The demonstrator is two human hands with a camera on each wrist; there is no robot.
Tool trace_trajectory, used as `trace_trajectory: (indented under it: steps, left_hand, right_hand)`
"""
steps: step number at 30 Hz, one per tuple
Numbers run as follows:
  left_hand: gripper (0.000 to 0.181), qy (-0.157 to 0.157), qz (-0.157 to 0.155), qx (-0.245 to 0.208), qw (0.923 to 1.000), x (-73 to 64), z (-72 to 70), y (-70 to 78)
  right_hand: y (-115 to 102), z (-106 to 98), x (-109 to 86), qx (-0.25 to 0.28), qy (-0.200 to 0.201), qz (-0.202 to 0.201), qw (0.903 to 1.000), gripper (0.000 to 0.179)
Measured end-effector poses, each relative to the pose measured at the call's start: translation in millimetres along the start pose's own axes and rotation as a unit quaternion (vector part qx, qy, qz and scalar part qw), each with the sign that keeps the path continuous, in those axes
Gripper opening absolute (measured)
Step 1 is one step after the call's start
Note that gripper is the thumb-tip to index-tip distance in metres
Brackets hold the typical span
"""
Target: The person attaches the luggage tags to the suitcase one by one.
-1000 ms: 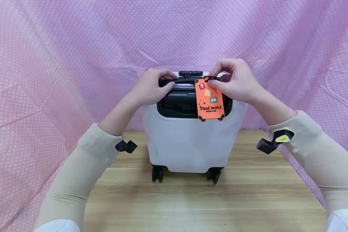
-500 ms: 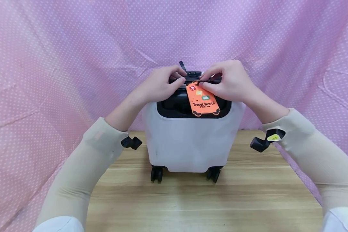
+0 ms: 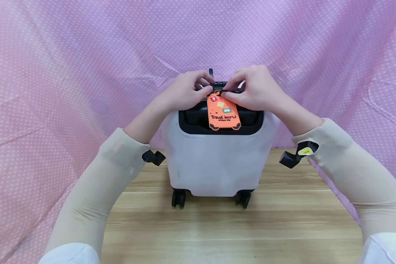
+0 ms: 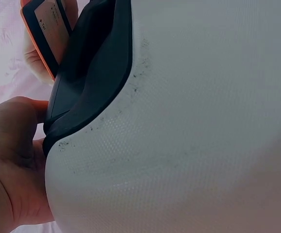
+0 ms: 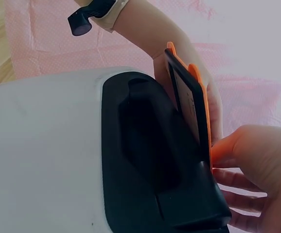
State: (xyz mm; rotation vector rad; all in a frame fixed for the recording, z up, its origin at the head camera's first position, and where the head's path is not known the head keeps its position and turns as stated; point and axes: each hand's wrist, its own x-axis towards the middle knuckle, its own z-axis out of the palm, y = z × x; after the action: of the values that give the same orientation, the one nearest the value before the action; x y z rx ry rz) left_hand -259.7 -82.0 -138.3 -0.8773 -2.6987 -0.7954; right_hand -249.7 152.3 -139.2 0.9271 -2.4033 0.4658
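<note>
A white suitcase [image 3: 217, 161] stands upright, with a black recessed panel [image 3: 191, 126] at its upper part. An orange luggage tag [image 3: 222, 115], printed "Travel World", hangs before this panel by a thin black strap [image 3: 211, 72]. My right hand [image 3: 255, 90] pinches the strap at the tag's top between thumb and fingers. Just left of it, my left hand [image 3: 188, 91] has thumb and fingertips curled at the strap, whose free end sticks up behind them. The fingertips partly hide the contact. In the right wrist view, the tag [image 5: 191, 104] shows its dark back with a card window.
The suitcase stands on a wood-grain table [image 3: 231, 234] on black wheels [image 3: 178, 198]. Pink dotted cloth [image 3: 118, 44] hangs behind and at both sides. Black wrist cameras [image 3: 153, 157] sit at the beige sleeves.
The right hand has moved left with the luggage tag, toward the suitcase's middle. My left hand has left its spot on the handle and shifted right; the strap's end now stands up by its fingers.
</note>
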Motion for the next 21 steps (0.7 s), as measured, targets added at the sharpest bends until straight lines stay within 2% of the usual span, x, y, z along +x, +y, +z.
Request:
trace_trajectory:
  steps: [6, 10, 12, 15, 18, 21]
  left_hand:
    - [0.035, -0.002, -0.017, 0.001, 0.9998, 5.5, -1.7, 3.6]
    - [0.035, 0.012, -0.011, -0.002, 0.9999, 8.9, -0.4, 4.4]
    - [0.033, 0.028, -0.01, -0.01, 0.9995, 9.8, 0.0, 4.9]
    - [0.03, 0.069, -0.003, -0.039, 0.9968, 10.2, 1.5, 5.4]
    - [0.024, 0.118, 0.01, -0.081, 0.9897, 10.0, 4.1, 5.5]
    - [0.018, 0.146, 0.026, -0.124, 0.9812, 10.4, 7.5, 5.1]
  right_hand:
    - [-2, 0, 4.0, 0.001, -0.001, -0.003, 1.0, 0.015]
    - [-3, 1, 6.0, -0.006, 0.007, -0.013, 0.9999, 0.015]
    - [-3, 1, 7.2, -0.011, 0.009, -0.02, 0.9997, 0.015]
    - [-4, 1, 9.3, -0.018, 0.011, -0.033, 0.9992, 0.015]
    - [-5, 1, 11.5, -0.01, 0.017, -0.041, 0.999, 0.013]
    - [-5, 1, 12.6, 0.005, 0.022, -0.042, 0.9988, 0.011]
